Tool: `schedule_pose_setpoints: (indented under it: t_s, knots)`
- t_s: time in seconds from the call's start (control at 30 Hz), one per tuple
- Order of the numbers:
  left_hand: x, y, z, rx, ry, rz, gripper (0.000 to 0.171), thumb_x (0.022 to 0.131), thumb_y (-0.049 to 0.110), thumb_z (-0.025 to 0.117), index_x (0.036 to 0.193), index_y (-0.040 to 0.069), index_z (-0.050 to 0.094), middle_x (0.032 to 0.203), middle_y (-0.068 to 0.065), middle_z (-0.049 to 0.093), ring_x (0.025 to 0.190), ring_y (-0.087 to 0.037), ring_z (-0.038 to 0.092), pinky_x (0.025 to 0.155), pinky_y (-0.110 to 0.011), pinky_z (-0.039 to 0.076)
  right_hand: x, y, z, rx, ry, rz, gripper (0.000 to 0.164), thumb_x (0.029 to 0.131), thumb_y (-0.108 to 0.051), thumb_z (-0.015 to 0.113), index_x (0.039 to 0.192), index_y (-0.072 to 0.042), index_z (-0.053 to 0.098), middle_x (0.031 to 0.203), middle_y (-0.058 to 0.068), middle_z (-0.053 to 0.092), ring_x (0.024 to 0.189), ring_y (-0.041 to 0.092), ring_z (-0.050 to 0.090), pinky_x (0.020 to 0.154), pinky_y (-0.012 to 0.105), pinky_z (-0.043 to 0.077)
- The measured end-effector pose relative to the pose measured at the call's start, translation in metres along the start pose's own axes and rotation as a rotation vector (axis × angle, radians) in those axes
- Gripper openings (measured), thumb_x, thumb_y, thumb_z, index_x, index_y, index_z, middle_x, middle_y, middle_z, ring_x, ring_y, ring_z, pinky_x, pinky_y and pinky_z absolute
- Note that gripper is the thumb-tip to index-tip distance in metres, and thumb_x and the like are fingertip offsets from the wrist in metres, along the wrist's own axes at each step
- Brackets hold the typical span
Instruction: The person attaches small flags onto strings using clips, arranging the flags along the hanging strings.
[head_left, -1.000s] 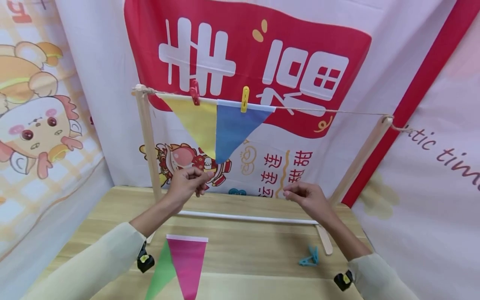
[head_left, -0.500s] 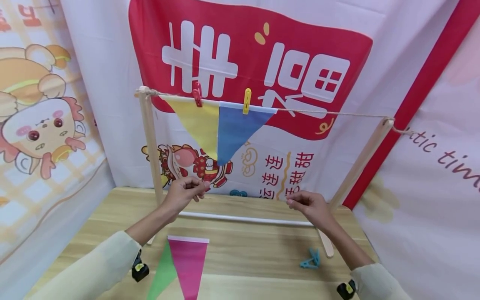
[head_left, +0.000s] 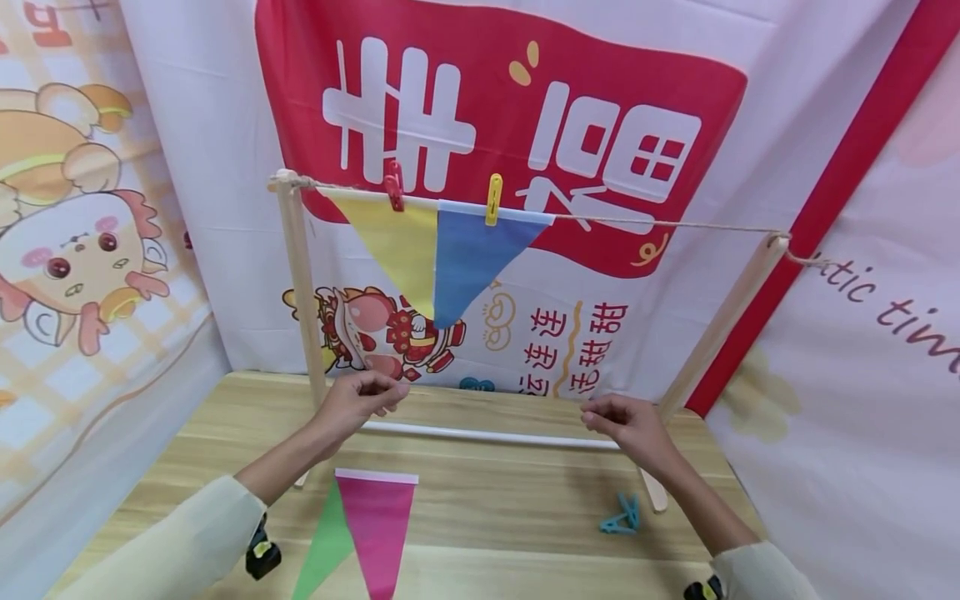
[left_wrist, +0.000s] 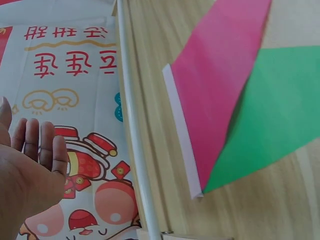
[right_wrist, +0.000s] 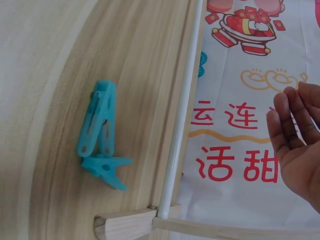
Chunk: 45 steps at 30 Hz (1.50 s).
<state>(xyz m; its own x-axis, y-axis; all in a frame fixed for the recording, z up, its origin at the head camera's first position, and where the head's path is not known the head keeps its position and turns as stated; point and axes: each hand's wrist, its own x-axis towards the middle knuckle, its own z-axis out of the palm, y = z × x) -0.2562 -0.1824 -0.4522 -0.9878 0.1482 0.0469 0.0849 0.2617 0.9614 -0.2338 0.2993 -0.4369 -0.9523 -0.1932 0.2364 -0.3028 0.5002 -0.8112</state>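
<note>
My left hand [head_left: 354, 408] hovers above the table's back part with its fingers loosely bent, and nothing is between them in the left wrist view. Opposite it, my right hand [head_left: 632, 427] is likewise in the air and holds nothing. Above both hands a yellow pennant [head_left: 393, 250] and a blue pennant [head_left: 476, 262] hang side by side on a string. A red clothespin [head_left: 394, 187] grips the yellow one, a yellow clothespin [head_left: 492, 200] the blue one. On the table, a pink pennant [head_left: 378, 517] overlaps a green pennant [left_wrist: 280, 110]. Teal clothespins [right_wrist: 102, 120] lie nearer my right hand.
The string [head_left: 660, 222] runs between a left wooden post [head_left: 298, 283] and a right wooden post [head_left: 723, 321]. A white rod [head_left: 495, 435] joins the posts low down. Printed cloth [head_left: 225, 167] hangs behind the wooden table [head_left: 487, 500] and at both sides.
Both hands have come down, away from the hanging pennants, and slightly apart. The pennants and clothespins have stayed where they were.
</note>
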Motion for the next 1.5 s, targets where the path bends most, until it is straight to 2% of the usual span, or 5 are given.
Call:
schedule_pose_setpoints:
  t_s: [0.13, 0.33, 0.67, 1.17, 1.5]
  knots:
    - [-0.003, -0.009, -0.002, 0.036, -0.022, -0.026, 0.042, 0.106, 0.042, 0.082, 0.13, 0.008, 0.08, 0.109, -0.003, 0.082, 0.105, -0.02, 0.075, 0.096, -0.037, 0.066, -0.002, 0.004, -0.002, -0.011, -0.007, 0.004, 0.02, 0.106, -0.017, 0.082, 0.119, -0.002, 0.084, 0.11, 0.016, 0.086, 0.091, 0.002, 0.076, 0.081, 0.021, 0.064]
    - [-0.005, -0.021, -0.004, 0.051, -0.059, -0.018, 0.039, 0.105, 0.039, 0.083, 0.128, 0.007, 0.081, 0.118, -0.01, 0.081, 0.105, -0.018, 0.073, 0.097, -0.041, 0.067, -0.006, 0.018, -0.003, -0.045, -0.027, -0.07, 0.011, 0.105, -0.013, 0.082, 0.113, -0.006, 0.085, 0.103, 0.016, 0.084, 0.082, 0.005, 0.072, 0.073, 0.028, 0.066]
    - [-0.008, -0.039, -0.005, 0.116, -0.091, -0.004, 0.027, 0.103, 0.033, 0.086, 0.118, 0.011, 0.084, 0.116, -0.005, 0.082, 0.1, -0.016, 0.071, 0.094, -0.037, 0.065, -0.015, 0.025, 0.0, -0.04, -0.039, 0.054, 0.018, 0.104, -0.019, 0.083, 0.116, -0.006, 0.085, 0.108, 0.013, 0.083, 0.083, 0.006, 0.068, 0.074, 0.025, 0.061]
    - [-0.019, -0.058, -0.007, 0.186, -0.123, 0.037, 0.022, 0.102, 0.027, 0.087, 0.113, 0.008, 0.085, 0.109, -0.007, 0.084, 0.095, -0.013, 0.07, 0.082, -0.023, 0.059, -0.03, 0.041, 0.006, -0.032, -0.077, 0.09, 0.022, 0.106, -0.017, 0.081, 0.12, -0.001, 0.082, 0.112, 0.015, 0.084, 0.088, 0.005, 0.071, 0.077, 0.023, 0.06]
    - [-0.022, -0.07, -0.005, 0.255, -0.171, 0.06, 0.021, 0.102, 0.027, 0.088, 0.109, 0.008, 0.085, 0.101, -0.005, 0.084, 0.089, -0.011, 0.069, 0.077, -0.023, 0.059, -0.041, 0.051, 0.004, -0.012, -0.12, 0.098, 0.026, 0.105, -0.014, 0.081, 0.122, 0.006, 0.08, 0.107, 0.015, 0.083, 0.084, 0.002, 0.067, 0.073, 0.022, 0.057]
